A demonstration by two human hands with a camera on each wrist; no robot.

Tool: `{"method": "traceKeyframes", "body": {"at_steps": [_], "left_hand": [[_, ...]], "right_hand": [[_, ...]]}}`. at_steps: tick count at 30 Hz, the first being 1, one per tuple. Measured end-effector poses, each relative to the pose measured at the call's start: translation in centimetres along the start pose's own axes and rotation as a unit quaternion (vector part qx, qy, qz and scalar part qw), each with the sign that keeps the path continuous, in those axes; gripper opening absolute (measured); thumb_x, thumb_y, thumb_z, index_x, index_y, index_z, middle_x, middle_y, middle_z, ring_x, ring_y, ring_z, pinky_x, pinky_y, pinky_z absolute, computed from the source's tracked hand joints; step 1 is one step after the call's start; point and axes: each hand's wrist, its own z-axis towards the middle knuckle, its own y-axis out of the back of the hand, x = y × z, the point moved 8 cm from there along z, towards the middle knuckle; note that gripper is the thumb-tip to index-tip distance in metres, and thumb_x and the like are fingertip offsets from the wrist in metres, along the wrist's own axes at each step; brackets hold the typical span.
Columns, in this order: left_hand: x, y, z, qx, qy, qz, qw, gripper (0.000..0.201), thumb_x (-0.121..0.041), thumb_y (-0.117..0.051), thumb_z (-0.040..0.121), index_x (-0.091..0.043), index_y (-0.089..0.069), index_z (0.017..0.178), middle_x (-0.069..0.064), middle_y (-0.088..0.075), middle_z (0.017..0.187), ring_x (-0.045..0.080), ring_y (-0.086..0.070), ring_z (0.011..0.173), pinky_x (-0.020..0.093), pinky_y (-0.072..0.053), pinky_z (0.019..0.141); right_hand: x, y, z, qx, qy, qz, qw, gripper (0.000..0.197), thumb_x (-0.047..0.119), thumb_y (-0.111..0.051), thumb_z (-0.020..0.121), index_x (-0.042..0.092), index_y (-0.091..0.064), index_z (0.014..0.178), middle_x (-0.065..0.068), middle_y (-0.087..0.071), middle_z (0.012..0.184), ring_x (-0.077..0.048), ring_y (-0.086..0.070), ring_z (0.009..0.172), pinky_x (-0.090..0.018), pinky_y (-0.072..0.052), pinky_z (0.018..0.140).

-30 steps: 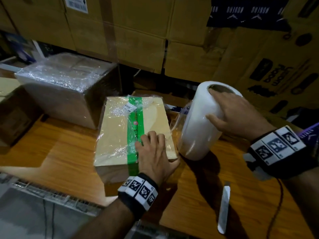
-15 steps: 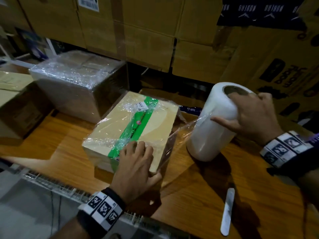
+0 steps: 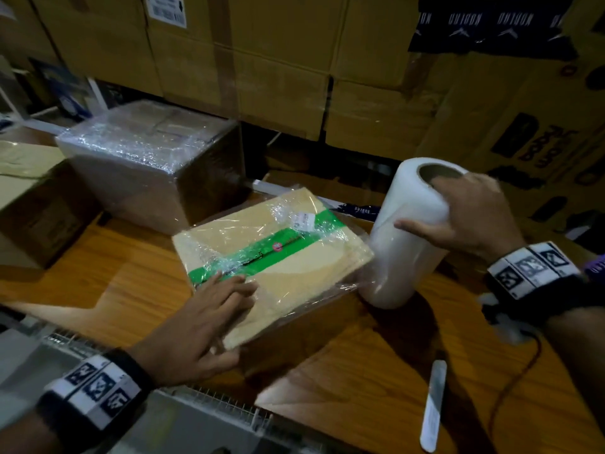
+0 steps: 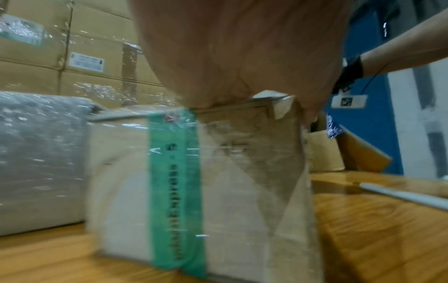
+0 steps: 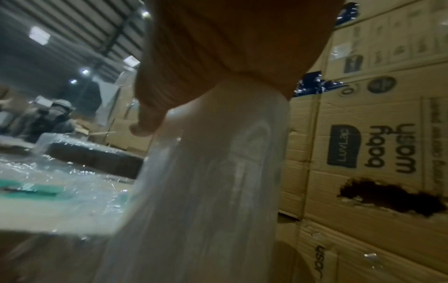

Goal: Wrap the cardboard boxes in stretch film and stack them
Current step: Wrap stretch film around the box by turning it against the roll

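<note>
A small cardboard box (image 3: pixel 275 257) with a green tape strip (image 3: pixel 262 253) across its top sits on the wooden table (image 3: pixel 108 290), turned at an angle and partly covered in clear stretch film (image 3: pixel 343 283). The left hand (image 3: pixel 196 322) lies flat on the near end of the box top, fingers straight and spread, with the thumb reaching over the near corner; it presses on the box rather than gripping it. From the left wrist view, the film shows as a glossy skin down the box's front side (image 4: pixel 218 181). Just to the right of the box stands the roll of stretch film (image 3: pixel 406 244), tilted slightly, its lower end near or on the table. The right hand (image 3: pixel 471 217) grips the roll at its top, fingers curled into the open cardboard core and the thumb pressed against the outer side of the roll. A sheet of film runs from the roll to the box's right edge. Behind the small box, to the left, sits a larger box already wrapped in film (image 3: pixel 147 158). A pale flat strip (image 3: pixel 433 404) lies on the table near the right forearm. Stacked cartons (image 3: pixel 278 60) form a wall behind the table.
</note>
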Motion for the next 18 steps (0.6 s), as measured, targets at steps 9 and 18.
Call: {"method": "traceKeyframes", "body": {"at_steps": [9,18], "left_hand": [[2.3,1.7,1.5,0.019,0.123,0.081,0.989,0.077,-0.086,-0.030,0.093,-0.034,-0.042,0.148,-0.015,-0.045,0.151,0.010,-0.039,0.139,0.043,-0.036,0.118],[3.2,1.3,3.3,-0.208,0.287,-0.024,0.935,0.039,-0.068,-0.063,0.084,-0.030,-0.054,0.079,-0.008,-0.060,0.095,0.018,-0.050,0.098,0.036,-0.041,0.077]], "right_hand": [[0.8,0.5,-0.7,-0.036,-0.013,0.046,0.998,0.065,0.090,-0.044,0.082,0.025,-0.042,0.083,0.005,-0.049,0.076,-0.021,-0.049,0.074,-0.052,-0.046,0.099],[0.6,0.2,-1.1,-0.030,0.006,0.050,0.998,0.060,0.087,-0.048,0.084,0.028,-0.042,0.091,0.008,-0.044,0.083,-0.022,-0.053,0.081,-0.054,-0.043,0.104]]}}
